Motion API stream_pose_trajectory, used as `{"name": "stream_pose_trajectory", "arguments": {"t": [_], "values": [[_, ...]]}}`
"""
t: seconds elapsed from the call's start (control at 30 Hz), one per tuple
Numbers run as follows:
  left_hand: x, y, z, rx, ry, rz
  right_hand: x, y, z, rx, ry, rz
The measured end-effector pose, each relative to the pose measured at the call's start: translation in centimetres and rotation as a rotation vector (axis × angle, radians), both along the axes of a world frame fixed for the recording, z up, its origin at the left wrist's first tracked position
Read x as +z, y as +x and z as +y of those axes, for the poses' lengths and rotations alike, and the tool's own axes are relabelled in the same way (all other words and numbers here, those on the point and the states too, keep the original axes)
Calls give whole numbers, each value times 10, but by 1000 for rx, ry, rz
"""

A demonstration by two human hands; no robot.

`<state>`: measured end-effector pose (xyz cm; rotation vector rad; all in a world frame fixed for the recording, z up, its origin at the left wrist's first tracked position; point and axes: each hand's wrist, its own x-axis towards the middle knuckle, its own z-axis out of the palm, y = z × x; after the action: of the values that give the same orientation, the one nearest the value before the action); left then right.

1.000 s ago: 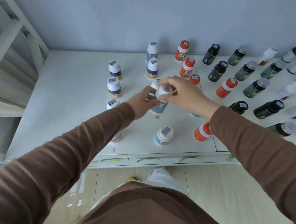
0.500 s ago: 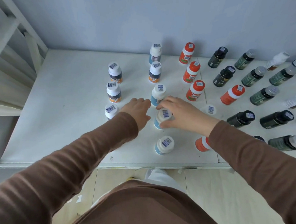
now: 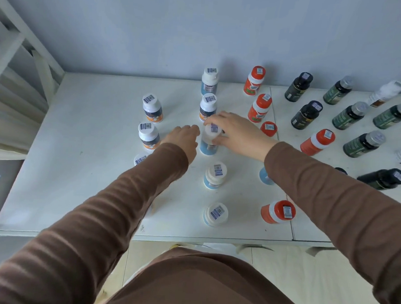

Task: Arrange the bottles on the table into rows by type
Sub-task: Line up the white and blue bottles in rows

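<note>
The right hand [image 3: 240,133] reaches over the white counter [image 3: 89,169] and its grip is closed around the white cap of a blue-labelled bottle [image 3: 209,140], which stands upright near the middle of the counter. The left hand [image 3: 184,139] is just beside this bottle on its left side; its fingers are curled, and I cannot tell if they touch the bottle or hold anything.

Behind the held bottle, 2 more white-capped bottles [image 3: 209,81] stand in a line toward the wall. In front of it, 2 blue-labelled bottles [image 3: 215,176] stand one after the other toward the counter edge. To the left, 2 white-capped bottles with dark and orange labels [image 3: 152,107] stand in a column, and a 3rd cap [image 3: 140,159] is partly hidden by the left sleeve. To the right are the orange bottles [image 3: 254,81], then black-capped bottles [image 3: 299,87], then green bottles with grey caps [image 3: 337,90]. 1 orange bottle [image 3: 279,211] stands alone near the front edge.
</note>
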<state>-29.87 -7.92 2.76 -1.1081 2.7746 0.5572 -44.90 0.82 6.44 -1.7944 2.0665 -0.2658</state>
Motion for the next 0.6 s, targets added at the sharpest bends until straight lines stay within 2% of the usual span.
{"name": "stream_pose_trajectory", "arguments": {"t": [0.1,0.17,0.2,0.27,0.37,0.47,0.6], "values": [[2,-9,-6,202,316,227,13,-18,-5,-135,-68,-228],[13,-14,-5,392,672,489,24,-29,-10,-250,-69,-396],[20,-18,-3,479,841,563,30,-32,-13,-311,-65,-489],[33,-24,-1,587,1115,603,39,-36,-17,-405,-59,-596],[42,-30,-1,633,1431,643,49,-37,-19,-471,-22,-581],[43,-31,-4,648,1547,640,49,-39,-19,-491,-16,-594],[37,-29,-6,638,1452,618,46,-41,-15,-442,-54,-660]]}}
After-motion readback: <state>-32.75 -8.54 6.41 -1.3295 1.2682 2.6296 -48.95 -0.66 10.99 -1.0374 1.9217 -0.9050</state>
